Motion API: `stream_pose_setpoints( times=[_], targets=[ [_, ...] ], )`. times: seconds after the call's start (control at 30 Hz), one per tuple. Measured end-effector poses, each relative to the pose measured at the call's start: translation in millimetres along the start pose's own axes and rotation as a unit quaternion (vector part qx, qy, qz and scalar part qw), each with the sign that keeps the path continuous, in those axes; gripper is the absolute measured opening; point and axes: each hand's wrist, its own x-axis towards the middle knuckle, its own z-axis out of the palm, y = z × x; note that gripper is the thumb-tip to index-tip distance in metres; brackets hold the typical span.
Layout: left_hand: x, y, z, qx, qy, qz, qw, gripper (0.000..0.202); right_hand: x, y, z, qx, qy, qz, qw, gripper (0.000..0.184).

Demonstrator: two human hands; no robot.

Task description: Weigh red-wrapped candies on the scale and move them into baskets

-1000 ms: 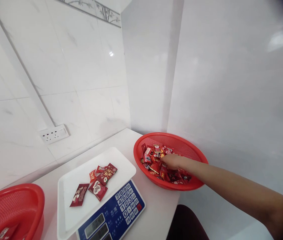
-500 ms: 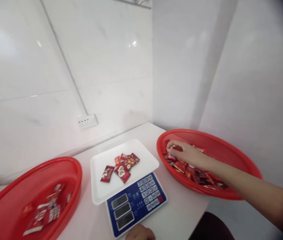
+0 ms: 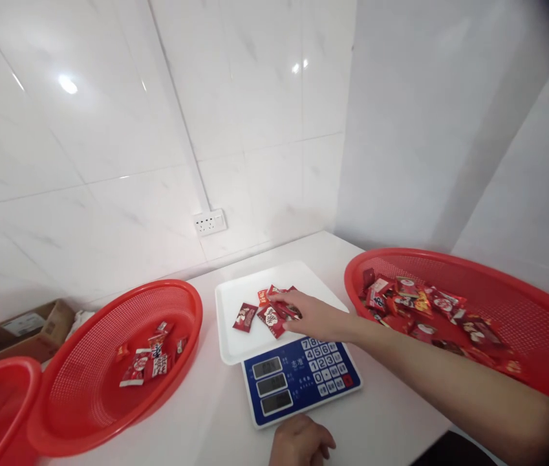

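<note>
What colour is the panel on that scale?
The scale's panel is blue; it shows best in the head view.

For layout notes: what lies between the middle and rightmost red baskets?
In the head view, a digital scale, its white tray holding red snack packets, with the right hand at them.

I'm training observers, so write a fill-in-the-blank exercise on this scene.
The ____ hand is over the white rectangular plastic tray.
The blue-and-white electronic scale has ____ rectangular grey display windows.
The red perforated plastic basket right of the scale shows ____ red wrapped packets than the tray.

Missing words: right; three; more
</note>
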Motion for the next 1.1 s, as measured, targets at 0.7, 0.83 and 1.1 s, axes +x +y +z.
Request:
stream_pose_setpoints(
  times=[0.7, 0.83, 1.1],
  targets=[
    [3.3, 21.0, -7.7, 0.033, 0.012, 0.007, 0.999, 0.033, -43.4, 27.4, 34.8, -0.031, 0.247, -0.081, 0.965, 0.029],
    [2.7, 20.0, -6.6, 0.024, 0.001, -0.001, 1.0, 0.031, -89.1, 58.2, 63.0, 0.006, 0.323, -0.032, 0.946, 0.02],
    [3.3, 21.4, -6.4, 0.02, -0.013, -0.037, 0.999, 0.028, -122.7, 76.5, 115.2, 0.121, 0.218, 0.06, 0.967, 0.023]
  ],
)
